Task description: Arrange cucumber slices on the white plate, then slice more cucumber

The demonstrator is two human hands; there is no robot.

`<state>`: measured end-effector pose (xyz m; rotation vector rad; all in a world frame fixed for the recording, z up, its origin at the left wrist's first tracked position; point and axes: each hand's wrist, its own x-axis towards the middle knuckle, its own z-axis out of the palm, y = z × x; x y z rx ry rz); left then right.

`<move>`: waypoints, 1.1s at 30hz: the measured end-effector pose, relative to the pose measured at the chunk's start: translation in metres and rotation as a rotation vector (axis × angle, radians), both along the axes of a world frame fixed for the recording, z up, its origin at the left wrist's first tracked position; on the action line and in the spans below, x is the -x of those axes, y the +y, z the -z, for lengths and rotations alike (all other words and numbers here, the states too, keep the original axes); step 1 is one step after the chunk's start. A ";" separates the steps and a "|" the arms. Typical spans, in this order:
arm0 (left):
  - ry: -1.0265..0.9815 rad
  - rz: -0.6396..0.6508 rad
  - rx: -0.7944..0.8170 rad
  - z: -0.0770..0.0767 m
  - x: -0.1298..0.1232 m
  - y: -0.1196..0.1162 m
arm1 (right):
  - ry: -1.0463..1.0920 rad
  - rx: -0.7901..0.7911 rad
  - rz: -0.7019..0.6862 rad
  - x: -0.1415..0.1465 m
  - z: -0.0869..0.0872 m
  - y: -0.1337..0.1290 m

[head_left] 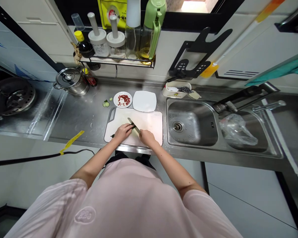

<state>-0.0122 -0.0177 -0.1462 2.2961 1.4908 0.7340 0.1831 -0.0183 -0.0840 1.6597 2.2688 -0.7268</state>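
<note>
On the white cutting board (150, 124), my right hand (147, 137) is wrapped round the handle of a knife (133, 124), whose blade points up and to the left. My left hand (123, 132) presses down on a dark green vegetable (112, 136), seemingly a cucumber, which shows on both sides of the fingers. The blade lies against its right end. Behind the board are a round plate with chopped red pieces (123, 99) and a bare white square plate (144, 101). Some green slices (106, 103) lie on the counter left of the round plate.
A lidded steel pot (72, 81) and a wok (11, 96) stand to the left. The double sink (192, 123) is at the right, with a plastic bag (238, 129) in its far basin. A rack (116, 61) above the counter holds bottles and jars.
</note>
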 end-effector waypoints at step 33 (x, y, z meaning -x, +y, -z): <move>0.001 0.002 0.023 -0.003 0.000 0.000 | 0.024 -0.005 0.010 0.025 -0.001 0.023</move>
